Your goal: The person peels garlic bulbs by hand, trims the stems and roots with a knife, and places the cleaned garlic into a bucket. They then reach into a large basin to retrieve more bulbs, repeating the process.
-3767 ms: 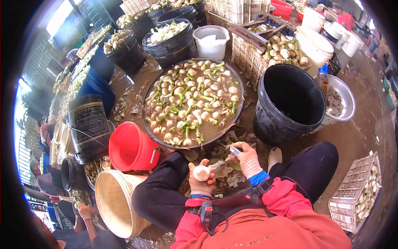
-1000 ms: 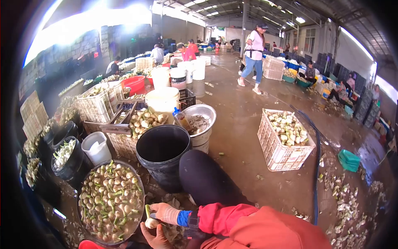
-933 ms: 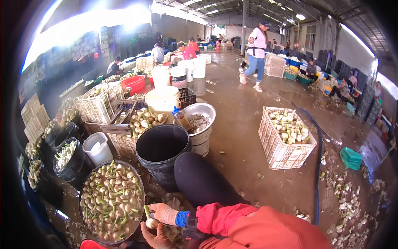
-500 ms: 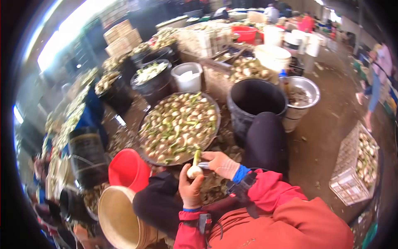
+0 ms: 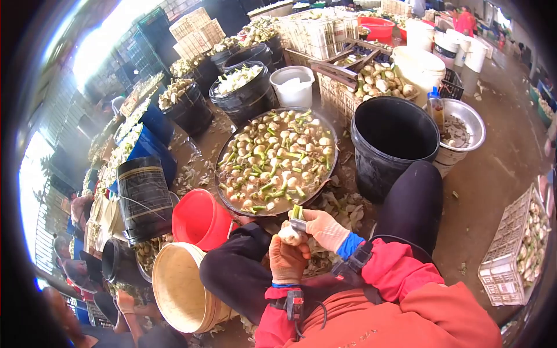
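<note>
My left hand (image 5: 288, 261), in an orange-palmed glove, is closed around a pale garlic bulb (image 5: 291, 234). A short green stem (image 5: 297, 212) stands up from the bulb. Also gloved, my right hand (image 5: 326, 229) is closed on a small knife (image 5: 299, 224), whose grey metal lies against the stem base; its handle is hidden in my fingers. Just beyond my hands, a wide round basin (image 5: 225, 196) holds many trimmed bulbs with short green stems in brownish water.
A black bucket (image 5: 355, 152) stands beyond my right knee. On my left are a red bucket (image 5: 200, 220) and a tipped cream bucket (image 5: 174, 290). A crate of bulbs (image 5: 502, 261) sits at far right. Leaf scraps (image 5: 342, 211) litter the floor. Other people (image 5: 125, 304) sit at lower left.
The view has shifted, so the scene lies further right. My hands have drawn together at the bulb, its top tilted differently, and the knife now lies across the stem base.
</note>
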`<action>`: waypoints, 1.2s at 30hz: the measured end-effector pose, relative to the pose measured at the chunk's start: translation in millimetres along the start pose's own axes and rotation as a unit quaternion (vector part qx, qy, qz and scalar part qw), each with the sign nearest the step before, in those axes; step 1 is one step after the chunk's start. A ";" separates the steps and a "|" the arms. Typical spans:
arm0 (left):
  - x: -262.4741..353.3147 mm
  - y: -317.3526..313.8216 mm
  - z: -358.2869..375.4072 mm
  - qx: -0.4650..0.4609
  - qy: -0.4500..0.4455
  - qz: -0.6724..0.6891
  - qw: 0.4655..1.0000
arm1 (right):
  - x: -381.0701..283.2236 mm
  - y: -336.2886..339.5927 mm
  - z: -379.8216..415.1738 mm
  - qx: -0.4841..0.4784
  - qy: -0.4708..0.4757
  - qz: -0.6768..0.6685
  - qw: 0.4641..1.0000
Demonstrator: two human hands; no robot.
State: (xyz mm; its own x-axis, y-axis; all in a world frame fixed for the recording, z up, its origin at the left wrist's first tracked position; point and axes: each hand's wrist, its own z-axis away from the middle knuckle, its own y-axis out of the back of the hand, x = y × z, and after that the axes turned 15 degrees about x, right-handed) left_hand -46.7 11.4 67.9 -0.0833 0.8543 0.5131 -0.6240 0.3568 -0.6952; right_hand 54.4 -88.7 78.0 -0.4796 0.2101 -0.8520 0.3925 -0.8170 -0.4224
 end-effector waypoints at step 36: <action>-43.3 -45.0 -40.0 0.024 -0.085 -0.301 0.949 | 58.1 57.2 -75.6 0.181 0.167 0.181 0.952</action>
State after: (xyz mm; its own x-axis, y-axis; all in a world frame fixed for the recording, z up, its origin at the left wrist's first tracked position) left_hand 16.1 -26.5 56.8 0.1785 0.4256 0.8871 -0.6319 0.7407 -0.2282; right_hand 108.3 -82.6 -19.0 -0.0652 -0.0103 -0.9978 0.1589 -0.9873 -0.0002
